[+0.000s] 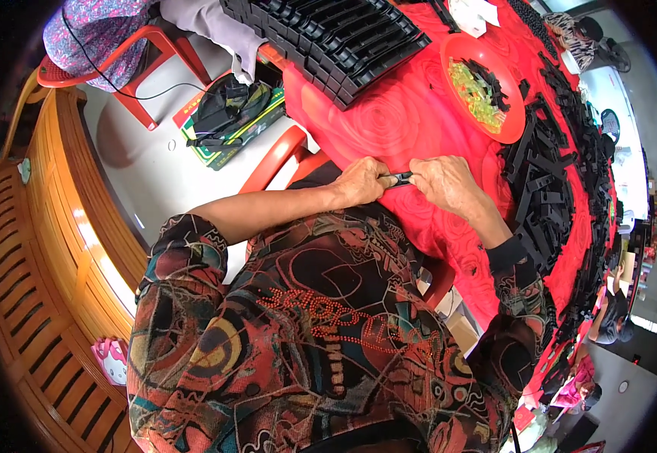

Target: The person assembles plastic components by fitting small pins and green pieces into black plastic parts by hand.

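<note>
My left hand (362,181) and my right hand (451,186) meet just over the near edge of the table, fingers closed. Between them they pinch a small black plastic piece (400,179), gripped at both ends; my fingers cover most of it. Beyond my right hand, an orange-red bowl (507,130) holds yellow-green small pieces (470,92) and some black strips (492,81). To its right and nearer me, long black plastic parts (544,192) lie in a loose heap on the red rose-patterned tablecloth (377,113).
Black ridged trays (343,45) with dark parts stand at the table's far left. A red chair (272,162) and a box with a black bag (230,113) are left of the table. A wooden bench (49,302) runs along the left; other people are at the right.
</note>
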A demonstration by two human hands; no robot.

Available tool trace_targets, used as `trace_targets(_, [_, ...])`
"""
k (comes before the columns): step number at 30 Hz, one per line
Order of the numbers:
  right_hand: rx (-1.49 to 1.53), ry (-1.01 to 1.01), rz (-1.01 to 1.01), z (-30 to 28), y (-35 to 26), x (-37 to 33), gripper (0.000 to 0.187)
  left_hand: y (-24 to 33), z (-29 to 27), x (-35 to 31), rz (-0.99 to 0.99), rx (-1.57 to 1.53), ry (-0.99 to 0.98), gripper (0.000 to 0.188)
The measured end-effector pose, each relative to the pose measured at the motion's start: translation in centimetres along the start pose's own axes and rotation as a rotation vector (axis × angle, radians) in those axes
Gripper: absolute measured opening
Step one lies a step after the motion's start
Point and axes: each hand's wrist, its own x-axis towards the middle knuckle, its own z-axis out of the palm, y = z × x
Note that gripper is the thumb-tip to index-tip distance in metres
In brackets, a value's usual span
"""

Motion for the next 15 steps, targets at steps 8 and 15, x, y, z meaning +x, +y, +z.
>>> trace_targets(8, [-0.021, -0.048, -0.044, -1.2, 0.0, 0.5, 0.019, 0.6, -0.2, -0.4, 0.044, 0.054, 0.021, 0.026])
trace_targets(15, [0.042, -0.062, 0.052, -0.7, 0.0, 0.3, 0.022, 0.4, -0.3, -0.3, 0.029, 0.105, 0.013, 0.026])
